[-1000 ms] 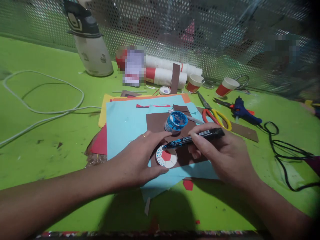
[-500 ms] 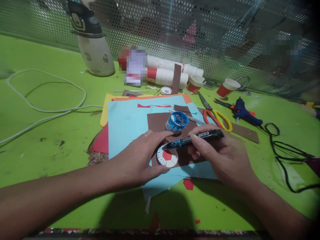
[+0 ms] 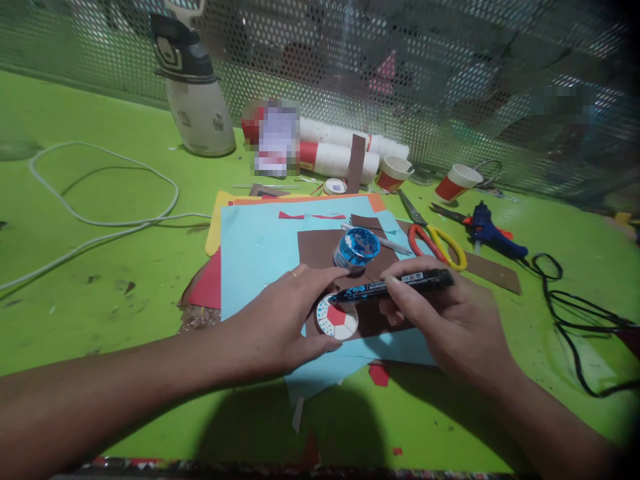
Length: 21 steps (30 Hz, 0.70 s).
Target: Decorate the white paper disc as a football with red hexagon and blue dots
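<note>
Between the thumb and curled fingers of my left hand (image 3: 287, 320), a small white disc (image 3: 345, 328) is steadied on brown paper. A red hexagon marks the disc's middle, dark lines divide it into sections, and blue dots cover its left part. My right hand (image 3: 445, 313) grips a black marker (image 3: 410, 285); its blue-smeared tip is at the disc's upper edge, though contact is hard to tell. Just beyond my left index finger stands a small open jar (image 3: 357, 249) streaked with blue paint. Brown paper (image 3: 317, 247) and light blue sheets (image 3: 257, 247) lie beneath.
Scissors (image 3: 435, 243) and a blue glue gun (image 3: 493, 233) with a black cord lie to the right. Paper cups (image 3: 457, 183), cup stacks (image 3: 340, 160) and a large bottle (image 3: 203, 113) stand or lie by the mesh panel. A white cable (image 3: 100, 223) loops at left.
The whole view has shifted slightly, with things appearing a little lower and further right. The marker tip has moved slightly right along the disc's upper edge. Both hands keep their holds.
</note>
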### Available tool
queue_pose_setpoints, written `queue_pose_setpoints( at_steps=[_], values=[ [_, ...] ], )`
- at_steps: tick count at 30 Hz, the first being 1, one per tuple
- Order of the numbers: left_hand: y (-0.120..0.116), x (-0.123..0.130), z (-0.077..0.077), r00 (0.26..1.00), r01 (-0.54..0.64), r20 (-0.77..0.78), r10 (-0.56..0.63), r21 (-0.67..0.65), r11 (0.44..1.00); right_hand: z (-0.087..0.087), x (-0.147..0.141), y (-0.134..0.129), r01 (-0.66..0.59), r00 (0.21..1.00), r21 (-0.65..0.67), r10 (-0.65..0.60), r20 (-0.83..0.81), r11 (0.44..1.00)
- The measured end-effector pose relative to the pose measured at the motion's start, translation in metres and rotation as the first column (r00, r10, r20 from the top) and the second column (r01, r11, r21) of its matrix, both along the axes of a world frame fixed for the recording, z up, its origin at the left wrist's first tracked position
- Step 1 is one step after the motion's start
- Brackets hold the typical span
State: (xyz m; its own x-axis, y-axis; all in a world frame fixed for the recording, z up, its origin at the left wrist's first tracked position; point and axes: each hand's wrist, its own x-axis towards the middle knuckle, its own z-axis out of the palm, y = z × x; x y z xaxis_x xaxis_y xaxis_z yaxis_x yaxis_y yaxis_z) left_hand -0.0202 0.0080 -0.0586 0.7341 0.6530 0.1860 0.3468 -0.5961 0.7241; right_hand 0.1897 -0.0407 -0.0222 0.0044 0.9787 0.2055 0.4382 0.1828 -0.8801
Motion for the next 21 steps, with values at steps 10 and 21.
queue_pose_setpoints(
  at_steps=[10, 21],
  values=[
    [-0.0009, -0.0007, -0.0003, 1.000, -0.001, -0.018, 0.001, -0.005, 1.000, -0.0006, -0.0026, -0.0010, -0.028, 0.998, 0.040, 0.025, 0.061, 0.999],
    [0.0000, -0.0006, -0.0004, 1.000, 0.009, -0.007, -0.008, 0.006, 1.000, -0.0044, -0.0009, 0.0002, -0.037, 0.998, 0.037, 0.035, 0.052, 0.999]
  ],
)
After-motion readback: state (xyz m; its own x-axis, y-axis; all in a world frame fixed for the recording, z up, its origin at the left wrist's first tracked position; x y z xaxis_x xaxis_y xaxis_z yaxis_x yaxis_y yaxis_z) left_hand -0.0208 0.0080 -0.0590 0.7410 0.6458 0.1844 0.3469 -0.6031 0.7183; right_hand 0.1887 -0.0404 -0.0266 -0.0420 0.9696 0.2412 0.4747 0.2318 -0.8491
